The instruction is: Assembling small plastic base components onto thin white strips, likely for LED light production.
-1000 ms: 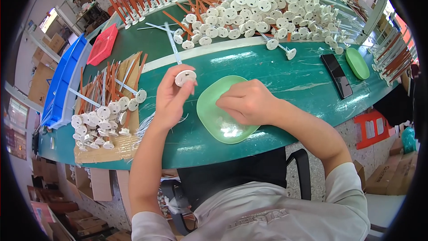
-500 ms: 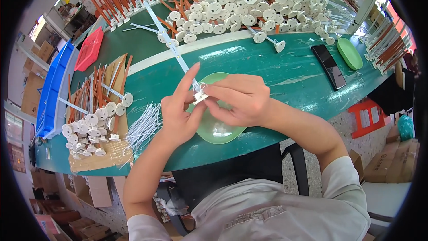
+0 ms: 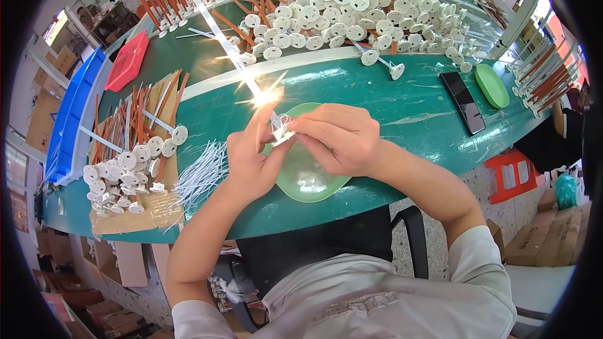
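Change: white clip [image 3: 281, 132] brought from beside the left hand [image 3: 251, 163] to between both hands.
Grip: clip pinched by the fingers of the left hand and right hand [image 3: 333, 138] over green dish [image 3: 308, 179].
Meaning: assembly judged under way.

Black phone [image 3: 462, 102] nr small green dish [image 3: 492, 85]; red basket [image 3: 127, 61].

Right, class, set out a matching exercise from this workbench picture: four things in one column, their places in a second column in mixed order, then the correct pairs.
Things:
1. green dish
2. black phone
3. red basket
4. bundle of white wires

Places:
A. far left, beside the blue bin
B. under both hands
C. right, next to a small green lid
D. just left of the left hand

Pairs: 1-B, 2-C, 3-A, 4-D
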The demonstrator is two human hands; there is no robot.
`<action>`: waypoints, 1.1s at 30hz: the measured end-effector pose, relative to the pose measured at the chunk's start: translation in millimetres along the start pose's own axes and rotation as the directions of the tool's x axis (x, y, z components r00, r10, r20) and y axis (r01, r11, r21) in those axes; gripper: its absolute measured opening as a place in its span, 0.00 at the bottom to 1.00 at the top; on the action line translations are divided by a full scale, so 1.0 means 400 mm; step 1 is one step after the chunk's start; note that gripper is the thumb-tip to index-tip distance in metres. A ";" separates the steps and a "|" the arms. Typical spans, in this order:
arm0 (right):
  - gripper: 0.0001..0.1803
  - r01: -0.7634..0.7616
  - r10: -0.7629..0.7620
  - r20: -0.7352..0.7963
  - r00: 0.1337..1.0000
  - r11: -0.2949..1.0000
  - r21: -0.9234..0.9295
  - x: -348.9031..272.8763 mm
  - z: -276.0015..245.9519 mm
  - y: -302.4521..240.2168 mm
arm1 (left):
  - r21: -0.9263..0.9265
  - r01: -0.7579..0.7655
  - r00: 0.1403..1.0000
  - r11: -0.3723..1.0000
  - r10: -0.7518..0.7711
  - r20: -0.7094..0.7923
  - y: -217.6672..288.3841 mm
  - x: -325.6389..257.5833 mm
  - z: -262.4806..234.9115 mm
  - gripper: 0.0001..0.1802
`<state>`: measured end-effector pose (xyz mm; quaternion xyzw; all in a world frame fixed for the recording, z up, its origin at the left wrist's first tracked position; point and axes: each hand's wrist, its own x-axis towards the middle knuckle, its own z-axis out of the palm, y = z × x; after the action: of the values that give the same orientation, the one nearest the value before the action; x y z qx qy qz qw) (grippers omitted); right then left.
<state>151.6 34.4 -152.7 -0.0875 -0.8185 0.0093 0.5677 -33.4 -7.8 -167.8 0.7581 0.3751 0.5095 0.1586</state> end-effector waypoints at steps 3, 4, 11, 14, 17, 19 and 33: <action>0.14 0.003 -0.003 0.004 1.000 1.000 0.015 0.001 -0.002 -0.002 | -0.021 -0.012 1.000 1.000 0.012 -0.011 0.003 -0.003 0.000 0.38; 0.13 -0.004 0.004 0.008 1.000 1.000 0.017 0.001 -0.004 -0.003 | -0.004 0.011 1.000 1.000 -0.011 0.015 0.010 -0.001 -0.003 0.38; 0.12 -0.031 0.030 0.029 0.999 0.999 0.016 0.002 -0.007 -0.007 | 0.189 -0.138 0.990 0.972 0.127 0.069 0.022 0.008 -0.011 0.34; 0.13 -0.052 0.052 0.031 0.998 0.999 0.006 0.001 -0.001 0.000 | 0.158 -0.159 0.986 0.975 0.149 0.072 0.014 0.018 -0.013 0.33; 0.12 -0.060 0.061 0.048 0.997 0.998 -0.006 -0.004 -0.001 0.007 | 0.130 -0.150 0.984 0.980 0.136 0.111 0.007 0.017 -0.007 0.31; 0.11 -0.096 0.096 0.044 0.994 0.995 0.005 -0.009 -0.001 0.006 | 0.133 -0.168 0.980 0.977 0.151 0.132 0.000 0.014 -0.005 0.30; 0.08 -0.261 0.315 0.289 0.904 0.942 -0.211 -0.004 -0.037 0.014 | 0.251 -0.008 0.989 0.968 -0.031 0.148 -0.016 0.011 -0.011 0.16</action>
<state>166.8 38.3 -149.4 -0.2526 -0.8751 0.0383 0.4111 -39.1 -0.8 -167.0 0.8061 0.4277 0.3983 0.0923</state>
